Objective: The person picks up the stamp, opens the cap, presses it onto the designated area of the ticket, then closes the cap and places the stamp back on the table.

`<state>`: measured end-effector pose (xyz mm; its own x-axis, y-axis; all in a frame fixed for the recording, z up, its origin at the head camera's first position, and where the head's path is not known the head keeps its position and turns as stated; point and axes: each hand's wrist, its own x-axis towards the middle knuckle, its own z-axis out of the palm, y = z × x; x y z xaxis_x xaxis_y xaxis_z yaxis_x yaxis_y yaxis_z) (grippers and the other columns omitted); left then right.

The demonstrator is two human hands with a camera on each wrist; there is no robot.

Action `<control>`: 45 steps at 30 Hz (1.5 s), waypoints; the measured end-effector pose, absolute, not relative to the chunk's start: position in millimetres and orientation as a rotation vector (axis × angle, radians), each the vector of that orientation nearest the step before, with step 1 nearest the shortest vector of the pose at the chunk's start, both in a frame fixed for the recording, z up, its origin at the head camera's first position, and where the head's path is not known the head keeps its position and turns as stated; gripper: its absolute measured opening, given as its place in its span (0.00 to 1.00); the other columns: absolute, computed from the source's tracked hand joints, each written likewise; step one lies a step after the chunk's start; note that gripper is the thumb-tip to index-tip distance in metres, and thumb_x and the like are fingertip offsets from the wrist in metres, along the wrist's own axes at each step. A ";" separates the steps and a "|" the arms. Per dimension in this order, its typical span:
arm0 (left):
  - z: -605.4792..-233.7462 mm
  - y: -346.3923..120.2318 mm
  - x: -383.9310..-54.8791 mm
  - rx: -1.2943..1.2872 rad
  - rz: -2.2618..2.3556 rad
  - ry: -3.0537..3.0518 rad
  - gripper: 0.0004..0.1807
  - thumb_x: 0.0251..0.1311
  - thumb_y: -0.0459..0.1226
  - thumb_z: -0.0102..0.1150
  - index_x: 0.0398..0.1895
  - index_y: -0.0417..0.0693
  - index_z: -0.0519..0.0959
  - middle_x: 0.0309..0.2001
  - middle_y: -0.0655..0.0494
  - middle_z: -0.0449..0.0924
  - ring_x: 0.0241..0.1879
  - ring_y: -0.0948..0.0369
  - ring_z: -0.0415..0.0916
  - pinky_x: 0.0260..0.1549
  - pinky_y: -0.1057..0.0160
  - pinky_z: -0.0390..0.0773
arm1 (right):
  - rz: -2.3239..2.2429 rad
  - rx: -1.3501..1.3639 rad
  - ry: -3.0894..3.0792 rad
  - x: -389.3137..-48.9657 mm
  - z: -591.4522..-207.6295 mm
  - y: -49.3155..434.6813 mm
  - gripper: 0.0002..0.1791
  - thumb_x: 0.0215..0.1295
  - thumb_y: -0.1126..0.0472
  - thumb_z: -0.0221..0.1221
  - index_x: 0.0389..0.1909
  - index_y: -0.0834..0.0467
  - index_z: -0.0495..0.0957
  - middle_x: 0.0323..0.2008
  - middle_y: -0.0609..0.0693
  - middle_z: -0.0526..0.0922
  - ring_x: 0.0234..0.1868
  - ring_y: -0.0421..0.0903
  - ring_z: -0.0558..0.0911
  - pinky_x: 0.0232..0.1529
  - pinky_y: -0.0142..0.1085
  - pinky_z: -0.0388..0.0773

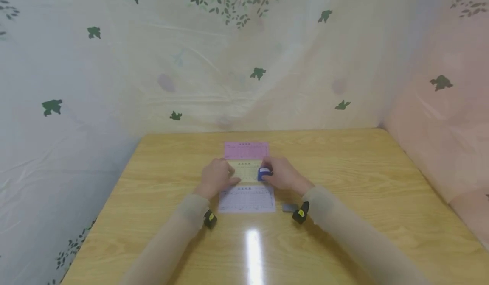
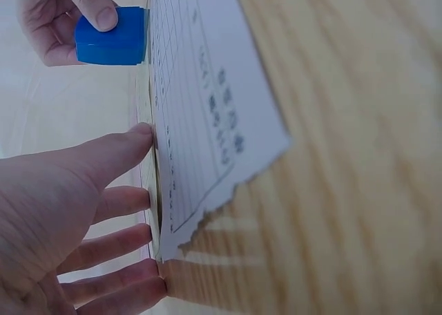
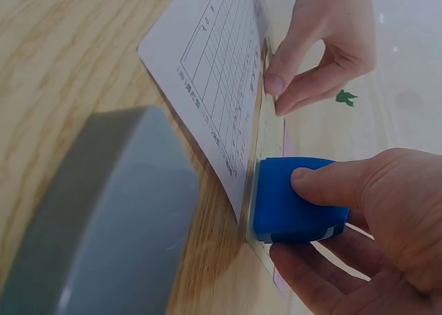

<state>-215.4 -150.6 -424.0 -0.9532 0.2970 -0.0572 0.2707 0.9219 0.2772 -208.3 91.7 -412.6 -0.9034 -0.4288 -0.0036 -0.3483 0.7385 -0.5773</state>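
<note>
My right hand (image 1: 282, 172) grips a blue stamp (image 3: 290, 199) between thumb and fingers, its flat face down against the right part of the yellow form (image 1: 247, 172). Opposite it, my left hand (image 1: 217, 177) rests its fingertips on the left side of the same sheet, with fingers (image 2: 114, 249) spread and fairly straight. Nearer to me lies a white form (image 1: 247, 200) with a printed table and one ragged short edge. Beyond the yellow sheet is a pink form (image 1: 246, 150), partly covered by it in the head view.
A small grey block (image 1: 290, 208), smooth-sided, lies on the wooden table (image 1: 344, 157) right of the white form, close to my right wrist. A pale cloth backdrop (image 1: 214, 64) with leaf prints stands behind the table and along its sides.
</note>
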 end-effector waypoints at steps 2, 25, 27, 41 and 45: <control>-425.0 -151.0 -215.0 0.434 0.395 2.986 0.23 0.62 0.55 0.74 0.19 0.52 0.81 0.39 0.51 0.85 0.34 0.60 0.74 0.35 0.65 0.77 | -0.899 -0.643 2.789 -208.3 -414.0 91.4 0.06 0.68 0.64 0.69 0.42 0.53 0.81 0.42 0.49 0.88 0.48 0.49 0.86 0.59 0.49 0.86; -432.3 -153.4 -219.8 0.523 0.406 3.009 0.21 0.63 0.56 0.73 0.42 0.48 0.91 0.50 0.46 0.90 0.49 0.53 0.83 0.50 0.54 0.87 | -1.039 -0.563 2.790 -212.6 -394.1 98.3 0.09 0.69 0.64 0.69 0.46 0.54 0.82 0.48 0.52 0.89 0.51 0.49 0.87 0.58 0.48 0.87; -432.2 -154.1 -219.0 0.513 0.416 3.010 0.22 0.63 0.56 0.73 0.44 0.48 0.91 0.52 0.46 0.90 0.51 0.52 0.84 0.52 0.53 0.87 | -1.031 -0.569 2.790 -212.4 -394.6 98.6 0.09 0.68 0.64 0.69 0.46 0.54 0.82 0.48 0.52 0.89 0.50 0.50 0.87 0.57 0.47 0.87; -414.2 -153.6 -191.3 0.474 0.490 3.041 0.23 0.61 0.54 0.76 0.51 0.48 0.90 0.53 0.48 0.89 0.55 0.49 0.83 0.57 0.49 0.87 | -0.989 -0.592 2.789 -212.4 -390.5 103.7 0.09 0.69 0.63 0.68 0.48 0.53 0.82 0.48 0.51 0.88 0.49 0.49 0.86 0.53 0.45 0.87; -409.7 -151.2 -176.9 0.527 0.509 2.997 0.22 0.61 0.52 0.77 0.51 0.48 0.90 0.52 0.50 0.90 0.53 0.51 0.84 0.56 0.50 0.87 | -0.994 -0.605 2.785 -211.2 -390.2 103.5 0.09 0.69 0.64 0.67 0.48 0.54 0.82 0.48 0.52 0.88 0.50 0.50 0.86 0.53 0.46 0.88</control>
